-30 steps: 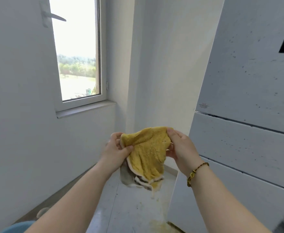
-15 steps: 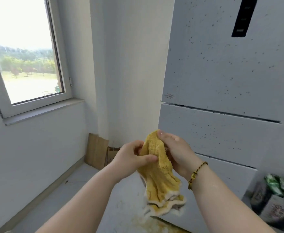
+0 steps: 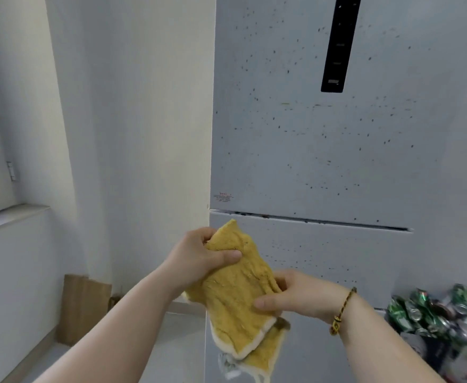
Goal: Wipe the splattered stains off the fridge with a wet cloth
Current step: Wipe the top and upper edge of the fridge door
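- Left hand point(image 3: 199, 255) grips the top of the yellow cloth point(image 3: 235, 297), its thumb pressed across the fabric, in front of the fridge point(image 3: 323, 167) at its second door.
- Right hand point(image 3: 301, 297), with a braided bracelet point(image 3: 343, 310) on its wrist, pinches the cloth lower down between thumb and fingers; the white-edged end hangs loose below.
- Dark splattered stains point(image 3: 311, 186) speckle the fridge's upper door around its black panel point(image 3: 337, 45), and the door beneath.
- Crushed cans point(image 3: 434, 313) are heaped low at the fridge's right; cardboard point(image 3: 83, 308) leans on the wall to its left.
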